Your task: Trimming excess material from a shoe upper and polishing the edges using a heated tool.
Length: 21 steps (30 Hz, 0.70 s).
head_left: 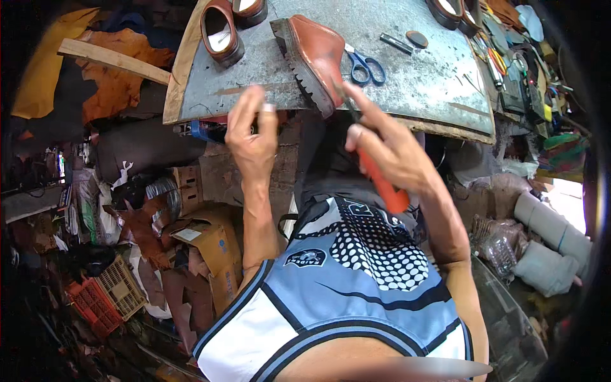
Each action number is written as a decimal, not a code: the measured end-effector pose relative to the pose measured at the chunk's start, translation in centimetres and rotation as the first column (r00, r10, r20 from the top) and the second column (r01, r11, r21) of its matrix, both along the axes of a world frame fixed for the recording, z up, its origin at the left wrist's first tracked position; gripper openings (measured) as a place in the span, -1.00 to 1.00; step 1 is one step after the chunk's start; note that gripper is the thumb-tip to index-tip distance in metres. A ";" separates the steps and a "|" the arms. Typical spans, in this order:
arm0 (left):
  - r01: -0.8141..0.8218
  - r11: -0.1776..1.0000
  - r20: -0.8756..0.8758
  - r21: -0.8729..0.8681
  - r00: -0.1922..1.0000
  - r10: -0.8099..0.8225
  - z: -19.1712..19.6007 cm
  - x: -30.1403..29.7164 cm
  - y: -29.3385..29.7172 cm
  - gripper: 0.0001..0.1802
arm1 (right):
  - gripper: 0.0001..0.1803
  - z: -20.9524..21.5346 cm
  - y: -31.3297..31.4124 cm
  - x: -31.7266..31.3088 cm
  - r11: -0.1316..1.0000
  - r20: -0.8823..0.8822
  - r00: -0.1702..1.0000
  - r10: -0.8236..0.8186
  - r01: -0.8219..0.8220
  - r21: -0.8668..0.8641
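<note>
Head view, looking down at a cobbler's bench. The right hand (391, 149) is closed around an orange-handled tool (382, 184), the handle running down and to the right out of the fist while the dark, thin working end points up toward the brown boot (316, 54); whether the tip touches the boot cannot be told. The boot lies on its side at the near edge of the grey metal-topped workbench (414, 83), its black lugged sole (299, 63) facing left and its tan leather upper facing right. The left hand (252, 134) is raised just left of the boot's sole, fingers loosely curled and holding nothing; thumb and forefinger stand slightly apart near the bench edge, apparently not touching the boot. Blue-handled scissors (366, 67) lie on the bench just right of the boot. Further back on the left, a brown loafer (221, 32) rests with its opening upward, a second shoe (249, 9) beside it at the top margin. A small dark oval disc (417, 39) and a short dark bar (396, 43) lie toward the right rear of the bench. Brown leather scraps (121, 70) and a wooden strip (114, 60) lie at the upper left; cardboard boxes (213, 245) and an orange crate (95, 305) sit on the floor at the left.
</note>
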<state>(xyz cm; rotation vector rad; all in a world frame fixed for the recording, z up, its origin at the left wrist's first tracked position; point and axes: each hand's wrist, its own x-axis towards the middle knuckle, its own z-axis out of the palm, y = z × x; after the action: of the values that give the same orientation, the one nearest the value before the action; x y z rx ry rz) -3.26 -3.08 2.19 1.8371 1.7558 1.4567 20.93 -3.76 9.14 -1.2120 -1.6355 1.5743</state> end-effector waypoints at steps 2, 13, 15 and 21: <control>0.065 0.997 0.049 -0.036 0.997 -0.063 0.0 1.1 0.6 -0.27 | -0.33 0.1 1.7 0.3 0.992 0.164 0.986 -0.014 -0.006 0.123; 0.327 0.943 0.021 -0.063 0.945 -0.326 -2.8 5.5 2.9 0.11 | -0.38 0.5 4.7 0.2 0.956 0.477 0.879 -0.009 -0.132 0.262; 0.312 0.948 0.015 -0.069 0.950 -0.311 -2.8 5.2 2.8 0.10 | -0.38 0.4 4.4 0.5 0.967 0.475 0.879 -0.029 -0.095 0.235; 0.315 0.947 0.051 -0.058 0.949 -0.313 -2.8 5.4 2.9 0.11 | -0.41 -1.3 4.0 0.8 0.944 0.421 0.906 -0.052 -0.092 0.315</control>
<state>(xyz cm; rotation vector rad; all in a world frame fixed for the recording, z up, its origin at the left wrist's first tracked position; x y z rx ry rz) 2.15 -0.19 -0.63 1.9297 1.3934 1.2871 21.71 0.27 7.83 -1.4185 -2.0895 1.0259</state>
